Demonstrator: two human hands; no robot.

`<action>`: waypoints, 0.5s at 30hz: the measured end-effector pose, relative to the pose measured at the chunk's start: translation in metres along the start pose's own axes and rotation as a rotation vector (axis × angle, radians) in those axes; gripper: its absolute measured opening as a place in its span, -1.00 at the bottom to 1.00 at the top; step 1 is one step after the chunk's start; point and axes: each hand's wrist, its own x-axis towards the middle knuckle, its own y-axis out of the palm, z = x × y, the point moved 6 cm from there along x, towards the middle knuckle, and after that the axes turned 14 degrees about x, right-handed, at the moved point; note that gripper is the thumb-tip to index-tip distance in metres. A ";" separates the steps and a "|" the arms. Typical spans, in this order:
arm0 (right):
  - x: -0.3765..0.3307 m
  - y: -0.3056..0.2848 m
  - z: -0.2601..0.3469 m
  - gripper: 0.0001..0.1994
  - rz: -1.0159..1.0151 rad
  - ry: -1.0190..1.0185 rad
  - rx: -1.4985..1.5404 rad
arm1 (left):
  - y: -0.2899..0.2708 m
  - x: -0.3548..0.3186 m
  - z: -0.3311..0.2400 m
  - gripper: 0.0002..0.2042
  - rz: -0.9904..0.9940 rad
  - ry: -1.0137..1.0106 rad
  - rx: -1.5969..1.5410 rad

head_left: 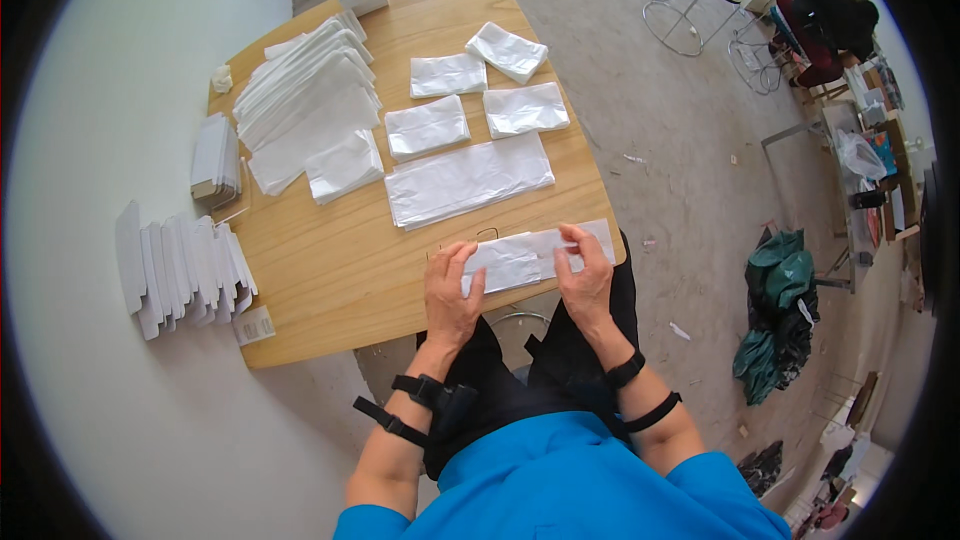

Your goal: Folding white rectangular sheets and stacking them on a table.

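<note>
A long white paper bag [520,258] lies flat at the near edge of the wooden table [330,270]. My left hand [450,290] presses down on its left end with the fingers spread over the paper. My right hand [585,275] pinches its right part, thumb and fingers closed on the paper. Just beyond it lies a larger flat white bag [468,180], apart from both hands.
Several folded white bags [480,90] lie spread over the far half of the table. A fanned stack of white bags [305,110] sits at the left. White cards [180,270] stand in a row off the table's left edge. Cluttered floor, chairs and bags lie right.
</note>
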 end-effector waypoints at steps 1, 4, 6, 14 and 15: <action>-0.004 0.007 -0.005 -0.75 -0.087 0.089 0.177 | 0.006 0.000 -0.001 -0.49 0.001 -0.001 0.002; -0.019 0.053 -0.046 -0.79 -0.147 0.557 0.870 | 0.054 -0.009 0.024 -0.70 0.152 -0.560 -0.929; -0.020 0.062 -0.059 -0.80 -0.182 0.568 0.838 | 0.068 -0.017 0.038 -0.73 0.023 -0.893 -1.240; -0.011 0.061 -0.064 -0.80 -0.216 0.603 0.785 | 0.066 -0.021 0.051 -0.76 0.144 -0.943 -1.401; 0.000 0.063 -0.042 -0.82 -0.129 0.446 0.585 | 0.064 -0.023 0.054 -0.72 0.170 -0.913 -1.495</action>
